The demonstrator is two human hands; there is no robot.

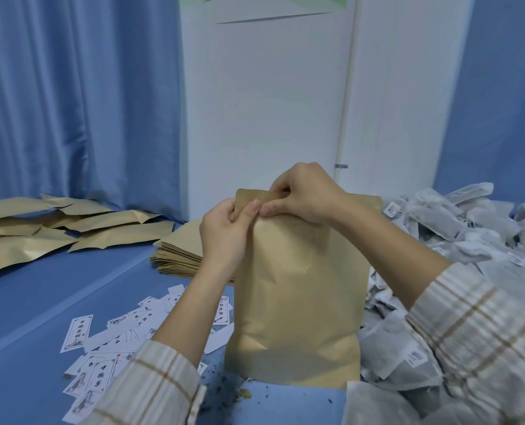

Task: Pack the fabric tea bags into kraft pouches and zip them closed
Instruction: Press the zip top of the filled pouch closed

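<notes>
A tall kraft pouch (298,302) stands upright on the blue table in front of me, bulging in its lower part. My left hand (224,234) pinches the pouch's top strip near its left end, thumb on the front. My right hand (304,194) pinches the same strip just to the right, thumb pressed beside the left thumb. A large heap of grey-white fabric tea bags (470,240) with small labels lies to the right of the pouch and reaches down to the lower right corner.
A stack of flat kraft pouches (178,256) lies behind the left hand. Filled kraft pouches (55,228) lie spread at the far left. White printed label cards (114,338) are scattered at the lower left. Tea crumbs dot the blue table (40,302) near the pouch's base.
</notes>
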